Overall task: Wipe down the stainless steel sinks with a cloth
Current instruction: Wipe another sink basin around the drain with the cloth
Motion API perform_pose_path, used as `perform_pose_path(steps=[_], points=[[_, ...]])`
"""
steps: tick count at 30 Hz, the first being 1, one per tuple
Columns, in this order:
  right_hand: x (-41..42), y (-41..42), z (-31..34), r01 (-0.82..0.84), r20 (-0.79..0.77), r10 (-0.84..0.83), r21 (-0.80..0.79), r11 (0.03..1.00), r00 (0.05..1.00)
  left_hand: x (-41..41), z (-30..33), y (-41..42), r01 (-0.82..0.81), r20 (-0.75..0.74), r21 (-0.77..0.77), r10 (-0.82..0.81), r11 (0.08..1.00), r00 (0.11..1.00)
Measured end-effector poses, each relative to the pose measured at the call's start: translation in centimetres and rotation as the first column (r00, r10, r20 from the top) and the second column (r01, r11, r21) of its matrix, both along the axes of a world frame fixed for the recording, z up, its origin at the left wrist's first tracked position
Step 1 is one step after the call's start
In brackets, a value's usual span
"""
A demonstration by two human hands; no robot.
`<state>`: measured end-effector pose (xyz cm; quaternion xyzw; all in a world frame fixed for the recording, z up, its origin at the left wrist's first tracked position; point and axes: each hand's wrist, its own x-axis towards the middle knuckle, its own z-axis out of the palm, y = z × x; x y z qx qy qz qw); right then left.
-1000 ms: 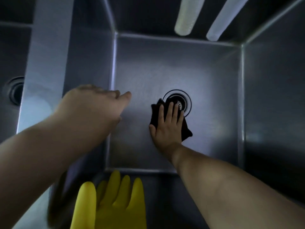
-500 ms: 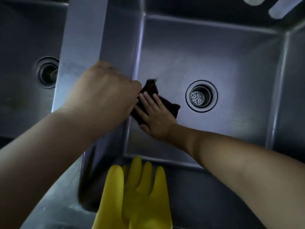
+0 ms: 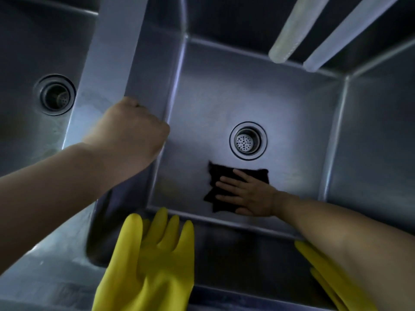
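I look down into a deep stainless steel sink (image 3: 292, 113) with a round drain (image 3: 248, 140) in its floor. A dark cloth (image 3: 216, 176) lies flat on the sink floor just in front of the drain. My right hand (image 3: 249, 194) presses flat on the cloth, fingers spread and pointing left. My left hand (image 3: 132, 129) is curled over the edge of the steel divider (image 3: 112, 48) between this sink and a second sink (image 3: 27, 41) on the left, whose own drain (image 3: 56, 94) shows.
A yellow rubber glove (image 3: 146, 265) hangs over the sink's near rim, and another yellow glove (image 3: 330, 279) shows under my right forearm. Two pale tubes (image 3: 292, 30) reach in from the upper right above the back wall.
My right hand has slid the cloth from the left wall of the sink floor to the right and nearer, now in front of the drain. My left hand stays on the divider.
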<state>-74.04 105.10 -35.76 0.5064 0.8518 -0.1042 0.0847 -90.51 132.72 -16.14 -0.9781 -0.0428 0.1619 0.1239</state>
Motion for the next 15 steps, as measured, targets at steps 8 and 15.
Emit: perform_pose_path(steps=[8,15], points=[[7.0,-1.2,0.0,0.846,0.058,-0.844,-0.036,0.532,0.534,0.2,-0.1,0.1,0.023,-0.001,0.006,-0.023,1.0,1.0],[-1.3,4.1,0.5,0.798,0.042,-0.813,-0.166,-0.579,-0.581,0.8,1.0,0.0,-0.034,-0.078,-0.084,0.027,0.996,0.997]])
